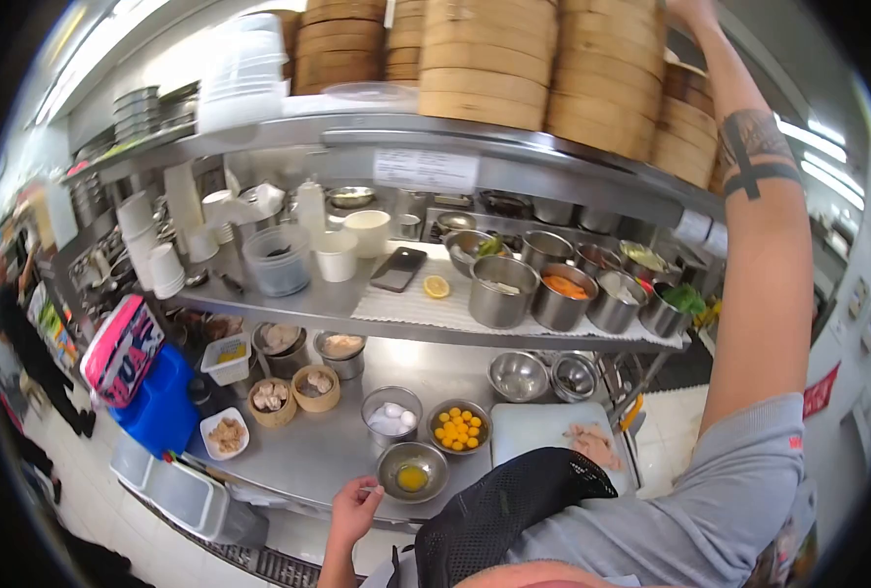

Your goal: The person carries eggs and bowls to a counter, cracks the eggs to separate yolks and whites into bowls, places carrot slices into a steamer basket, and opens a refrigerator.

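Note:
My left hand (357, 502) is pinched closed at the left rim of a metal bowl (413, 472) holding yellow egg liquid; what the fingertips hold is too small to name. Behind that bowl stand a bowl of white eggs (392, 416) and a bowl of several yolks (458, 427). My right arm reaches up at the right, and my right hand (690, 12) is cut off by the top edge, beside tall stacks of bamboo steamers (607, 73). Its fingers cannot be made out.
A cutting board (524, 431) carries raw meat (593, 445). The middle shelf (338, 312) holds a phone (398, 269), half a lemon (436, 286) and metal pots (503, 294). A blue container (156, 397) stands left. Black mesh (514, 500) covers part of the foreground. People stand far left.

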A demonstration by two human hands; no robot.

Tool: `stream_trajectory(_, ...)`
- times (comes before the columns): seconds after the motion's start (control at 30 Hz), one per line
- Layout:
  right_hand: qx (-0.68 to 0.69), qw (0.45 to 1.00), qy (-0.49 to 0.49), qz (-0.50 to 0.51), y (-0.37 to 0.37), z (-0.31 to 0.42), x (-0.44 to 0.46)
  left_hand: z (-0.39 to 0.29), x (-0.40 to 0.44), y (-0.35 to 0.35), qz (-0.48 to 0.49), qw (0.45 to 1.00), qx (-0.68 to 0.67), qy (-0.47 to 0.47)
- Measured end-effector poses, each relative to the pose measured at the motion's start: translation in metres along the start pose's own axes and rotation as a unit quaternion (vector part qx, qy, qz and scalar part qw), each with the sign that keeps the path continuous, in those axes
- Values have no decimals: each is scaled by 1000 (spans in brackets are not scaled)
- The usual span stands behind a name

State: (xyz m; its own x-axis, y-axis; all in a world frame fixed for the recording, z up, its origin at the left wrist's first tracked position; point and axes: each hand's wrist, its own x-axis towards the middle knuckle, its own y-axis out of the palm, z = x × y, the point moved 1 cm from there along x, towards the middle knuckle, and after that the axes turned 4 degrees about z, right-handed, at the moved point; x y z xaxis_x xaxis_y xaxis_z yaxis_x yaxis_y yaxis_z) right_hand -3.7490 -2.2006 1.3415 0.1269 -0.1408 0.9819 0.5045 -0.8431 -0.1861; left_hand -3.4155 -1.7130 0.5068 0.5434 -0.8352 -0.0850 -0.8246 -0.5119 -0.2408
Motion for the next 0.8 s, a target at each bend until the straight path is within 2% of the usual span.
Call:
stream_trajectory(0.07, -30, 986, -22, 162, -4, -20, -39, -7, 8, 2, 3, 999, -12, 46)
stream_trajectory(0.13, -25, 963, -48, 263, -3, -28, -69, -27, 15, 11, 12, 999, 6, 52)
stream_trajectory(0.17, -19, 958, -58, 279, -9, -19, -85, -37, 17, 16, 14, 998, 8, 57)
stream_trajectory(0.2, -39, 956, -10, 290, -16, -6, -96, -40, 21, 23, 12, 998, 15, 61)
stream_trajectory(0.27, -34, 957, -12, 289, -5, -25, -79, -49, 26, 47, -9, 994, 5, 105)
stream_trajectory(0.37, 11, 952, -7, 305, 5, -45, -61, -71, 17, 83, -25, 995, 22, 89)
stream_trajectory(0.43, 14, 945, 19, 326, 13, -53, -55, -74, 10, 110, -33, 997, -14, 69)
stream_trajectory(0.5, 21, 949, -6, 315, 22, -67, -72, -64, 7, 135, -35, 997, -60, 40)
stream_trajectory(0.57, 32, 950, -34, 310, 37, -86, -101, -42, 2, 157, -57, 993, -81, 63)
stream_trajectory(0.63, 53, 944, -57, 321, 47, -102, -137, -64, -16, 170, -90, 992, 26, 82)
stream_trajectory(0.7, 72, 933, -68, 347, 57, -123, -176, -78, -29, 179, -76, 997, 15, 21)
stream_trajectory(0.8, 82, 913, -63, 396, 55, -160, -233, -75, -34, 191, -70, 997, 16, 16)
